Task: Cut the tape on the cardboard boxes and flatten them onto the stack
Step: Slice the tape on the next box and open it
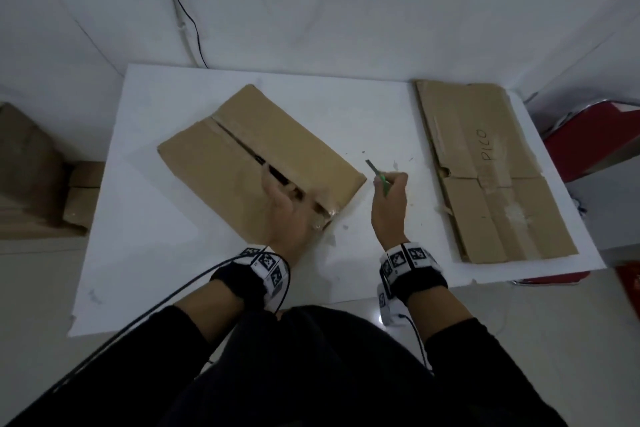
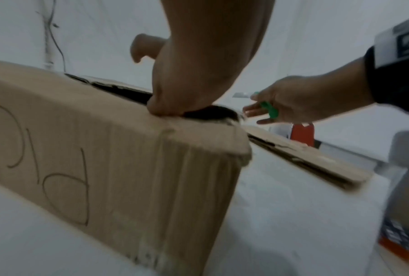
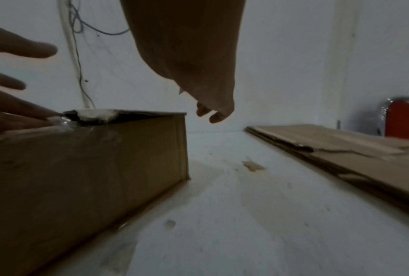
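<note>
A brown cardboard box [image 1: 242,149] lies at an angle mid-table, its top seam slit open along its length. My left hand [image 1: 284,201] rests on the box's near end, fingers reaching into the open seam [image 2: 161,108] beside a torn bit of clear tape [image 3: 64,119]. My right hand [image 1: 389,198] hovers over the table right of the box, apart from it, and grips a green utility knife [image 1: 379,177] with its blade out, pointing away and left. The stack of flattened cardboard [image 1: 491,170], marked "PICO", lies at the table's right side.
The white table [image 1: 156,270] carries small tape scraps [image 3: 253,165] between box and stack. More cardboard boxes [image 1: 31,163] stand off the table's left edge. A red chair [image 1: 595,139] is past the right edge. Cables [image 1: 187,10] hang down the back wall.
</note>
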The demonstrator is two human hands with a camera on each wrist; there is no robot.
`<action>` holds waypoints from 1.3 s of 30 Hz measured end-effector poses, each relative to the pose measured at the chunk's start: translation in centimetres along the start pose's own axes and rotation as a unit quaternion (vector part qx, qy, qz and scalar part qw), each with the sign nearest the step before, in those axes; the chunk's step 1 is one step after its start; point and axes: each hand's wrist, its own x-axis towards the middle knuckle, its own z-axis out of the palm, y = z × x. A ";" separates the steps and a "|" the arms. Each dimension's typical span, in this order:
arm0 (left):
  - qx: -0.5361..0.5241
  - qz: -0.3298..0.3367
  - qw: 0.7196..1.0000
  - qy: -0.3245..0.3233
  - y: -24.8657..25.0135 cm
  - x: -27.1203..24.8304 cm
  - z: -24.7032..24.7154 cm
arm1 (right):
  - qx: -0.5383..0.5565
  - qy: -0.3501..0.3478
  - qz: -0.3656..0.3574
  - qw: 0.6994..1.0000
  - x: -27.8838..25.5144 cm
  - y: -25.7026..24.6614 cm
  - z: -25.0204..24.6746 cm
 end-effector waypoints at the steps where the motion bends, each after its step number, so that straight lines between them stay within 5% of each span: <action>1: -0.025 -0.045 0.998 0.047 0.9 0.6 0.0 | -0.008 -0.025 -0.011 1.000 0.7 -0.5 0.5; 5: -0.090 -0.166 0.974 0.128 2.9 4.2 -0.6 | -0.054 -0.079 -0.028 0.995 0.9 -1.5 1.8; 8: -0.045 -0.197 0.967 0.153 3.8 6.1 -1.3 | -0.067 -0.064 -0.038 0.995 -1.6 -0.7 2.0; 14: 0.113 -0.118 0.982 0.090 3.2 7.0 -3.3 | -0.003 -0.173 -0.017 0.985 -7.4 0.7 1.9; 17: 0.177 -0.068 0.981 -0.036 2.1 6.7 -4.4 | -0.006 -0.082 -0.037 0.996 -6.1 0.4 1.8; 20: 0.256 -0.015 0.950 -0.180 2.2 7.2 -5.3 | -0.017 0.003 -0.035 0.999 -3.2 -0.4 1.0; 23: 0.326 0.019 0.904 -0.276 3.5 7.2 -5.9 | -0.007 -0.014 0.008 1.000 -1.8 -0.7 0.4; 30: 0.561 0.076 0.763 -0.313 4.5 5.8 -4.3 | 0.021 -0.103 0.088 0.991 -5.2 0.4 0.8; 36: 0.570 0.124 0.759 -0.289 2.1 3.8 -3.2 | -0.017 -0.081 0.024 0.996 -2.5 0.0 -0.1; 39: 0.579 0.143 0.759 -0.262 1.7 3.2 -3.1 | -0.030 -0.140 -0.009 0.990 -0.3 -0.9 -0.1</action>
